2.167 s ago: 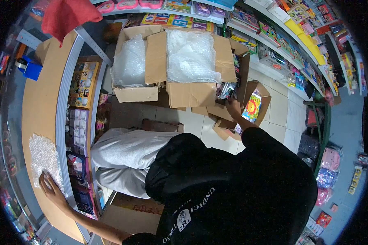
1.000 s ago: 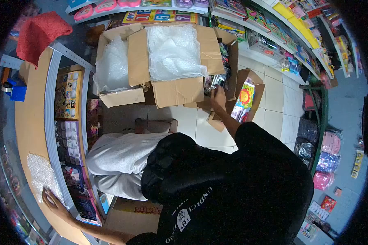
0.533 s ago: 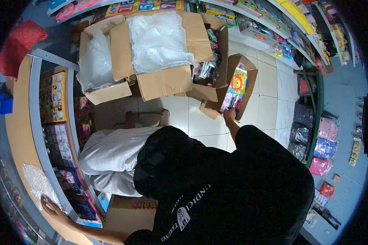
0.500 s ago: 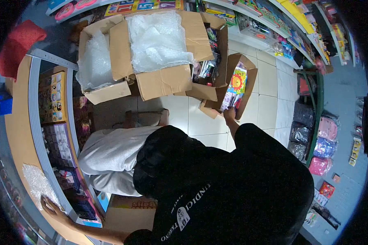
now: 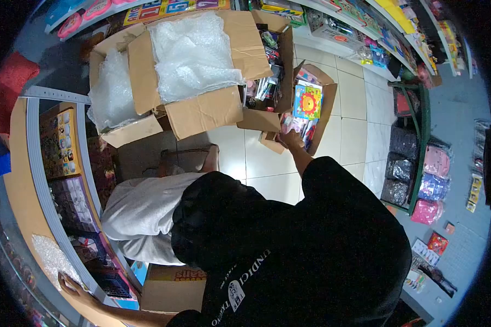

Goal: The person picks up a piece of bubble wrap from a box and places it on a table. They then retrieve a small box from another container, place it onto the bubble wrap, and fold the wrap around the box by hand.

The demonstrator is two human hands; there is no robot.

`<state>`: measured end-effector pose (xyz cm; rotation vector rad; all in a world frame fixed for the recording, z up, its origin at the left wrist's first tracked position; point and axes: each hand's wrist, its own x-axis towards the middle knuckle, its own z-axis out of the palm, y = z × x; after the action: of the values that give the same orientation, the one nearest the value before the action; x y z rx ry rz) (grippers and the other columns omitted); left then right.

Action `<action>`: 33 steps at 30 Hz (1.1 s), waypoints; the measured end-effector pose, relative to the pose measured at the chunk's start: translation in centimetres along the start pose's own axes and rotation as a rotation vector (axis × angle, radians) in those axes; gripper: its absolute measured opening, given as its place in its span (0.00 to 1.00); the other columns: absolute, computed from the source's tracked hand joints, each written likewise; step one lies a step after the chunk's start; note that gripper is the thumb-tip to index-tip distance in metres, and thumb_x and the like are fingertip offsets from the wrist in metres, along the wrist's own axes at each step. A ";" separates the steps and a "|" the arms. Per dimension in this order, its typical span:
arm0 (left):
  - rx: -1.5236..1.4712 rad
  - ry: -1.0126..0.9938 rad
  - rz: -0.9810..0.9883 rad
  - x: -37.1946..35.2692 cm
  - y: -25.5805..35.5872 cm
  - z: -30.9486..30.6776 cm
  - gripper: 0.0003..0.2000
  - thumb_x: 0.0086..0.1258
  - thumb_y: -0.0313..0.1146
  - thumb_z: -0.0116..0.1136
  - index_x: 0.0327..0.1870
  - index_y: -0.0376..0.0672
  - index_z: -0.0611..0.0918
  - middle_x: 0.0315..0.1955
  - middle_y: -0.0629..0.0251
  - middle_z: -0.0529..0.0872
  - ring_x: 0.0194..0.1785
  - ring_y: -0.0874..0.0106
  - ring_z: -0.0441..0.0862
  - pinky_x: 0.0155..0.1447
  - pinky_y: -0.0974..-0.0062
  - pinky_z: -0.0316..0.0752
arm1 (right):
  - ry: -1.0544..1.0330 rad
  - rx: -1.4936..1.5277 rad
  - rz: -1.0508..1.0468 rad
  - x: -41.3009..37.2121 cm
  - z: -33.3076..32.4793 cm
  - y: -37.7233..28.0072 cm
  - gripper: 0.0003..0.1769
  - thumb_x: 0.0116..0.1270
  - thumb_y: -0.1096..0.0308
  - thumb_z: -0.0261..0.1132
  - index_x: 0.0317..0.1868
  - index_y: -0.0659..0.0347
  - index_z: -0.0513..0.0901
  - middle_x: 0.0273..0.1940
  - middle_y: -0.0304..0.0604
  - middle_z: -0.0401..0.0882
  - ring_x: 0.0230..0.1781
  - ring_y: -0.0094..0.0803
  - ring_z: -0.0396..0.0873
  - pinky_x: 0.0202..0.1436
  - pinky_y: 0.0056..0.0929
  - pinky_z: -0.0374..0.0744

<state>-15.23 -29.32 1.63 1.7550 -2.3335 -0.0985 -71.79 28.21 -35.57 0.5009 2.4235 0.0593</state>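
Observation:
My left hand point(image 5: 72, 290) lies with its fingers apart against a piece of bubble wrap point(image 5: 53, 256) on the wooden shelf edge at the lower left. My right hand point(image 5: 292, 140) reaches down to the near end of a small open cardboard box point(image 5: 326, 111) on the floor. Its fingers look bent over the pinkish packs there; what they grip is hidden. Inside that box a square picture item with an orange lion point(image 5: 307, 103) lies on top of several flat packs.
Bigger open cartons point(image 5: 204, 113) with bubble wrap point(image 5: 196, 57) stand at the upper left. Another carton point(image 5: 285, 65) beside them holds dark packaged goods. Stocked shelves point(image 5: 360, 32) line the top right. A green rack point(image 5: 424, 136) with wrapped bundles stands right. Tiled floor point(image 5: 273, 180) lies between.
My right hand has moved to the small box's near left corner. The lion item has turned and now lies squarer to view. The view has shifted slightly. My left hand stays on the bubble wrap.

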 end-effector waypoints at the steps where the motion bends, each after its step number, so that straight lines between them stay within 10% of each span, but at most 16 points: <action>1: -0.002 0.000 -0.007 0.0 0.0 0.0 0.27 0.84 0.52 0.39 0.71 0.40 0.73 0.66 0.50 0.76 0.69 0.56 0.73 0.72 0.62 0.66 | 0.046 -0.032 -0.018 0.4 0.1 -0.2 0.46 0.62 0.30 0.62 0.64 0.63 0.76 0.65 0.58 0.77 0.67 0.57 0.75 0.68 0.53 0.73; 7: 0.092 -0.011 0.028 -0.5 2.1 -0.6 0.28 0.83 0.54 0.38 0.71 0.42 0.73 0.67 0.51 0.75 0.70 0.56 0.72 0.71 0.61 0.67 | 0.035 0.433 0.118 6.6 5.3 2.4 0.38 0.65 0.39 0.64 0.63 0.62 0.75 0.58 0.53 0.81 0.62 0.55 0.77 0.58 0.49 0.80; 16: -0.060 -0.032 -0.014 -0.7 2.2 -0.5 0.28 0.83 0.54 0.38 0.72 0.43 0.72 0.67 0.51 0.75 0.69 0.56 0.73 0.68 0.61 0.70 | 0.174 0.279 -0.579 10.1 10.0 8.1 0.28 0.66 0.63 0.69 0.63 0.63 0.72 0.48 0.54 0.86 0.45 0.47 0.86 0.49 0.44 0.83; 20: -0.049 -0.040 -0.019 -0.7 1.6 -0.5 0.28 0.83 0.54 0.38 0.73 0.43 0.71 0.67 0.51 0.75 0.69 0.57 0.73 0.67 0.61 0.72 | -0.531 1.412 -0.109 8.4 8.2 7.8 0.14 0.73 0.61 0.59 0.45 0.65 0.82 0.38 0.53 0.86 0.41 0.40 0.87 0.44 0.35 0.83; 26: -0.119 -0.026 -0.083 -0.5 0.4 0.0 0.28 0.82 0.56 0.40 0.73 0.46 0.71 0.68 0.53 0.74 0.70 0.58 0.72 0.68 0.62 0.71 | -0.202 -0.104 -0.648 7.6 7.0 7.1 0.29 0.73 0.41 0.50 0.28 0.52 0.86 0.26 0.44 0.85 0.39 0.42 0.87 0.47 0.45 0.82; 33: -0.170 -0.031 -0.100 -0.6 0.7 0.1 0.28 0.81 0.55 0.43 0.72 0.44 0.72 0.68 0.53 0.74 0.71 0.58 0.71 0.70 0.62 0.69 | -0.051 -0.292 -0.660 9.3 8.4 7.5 0.27 0.72 0.39 0.50 0.33 0.50 0.84 0.31 0.46 0.84 0.44 0.46 0.86 0.48 0.49 0.82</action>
<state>-15.76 -28.53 1.56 1.7967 -2.1849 -0.3330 -70.70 37.87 -46.50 -0.4277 2.3562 0.1105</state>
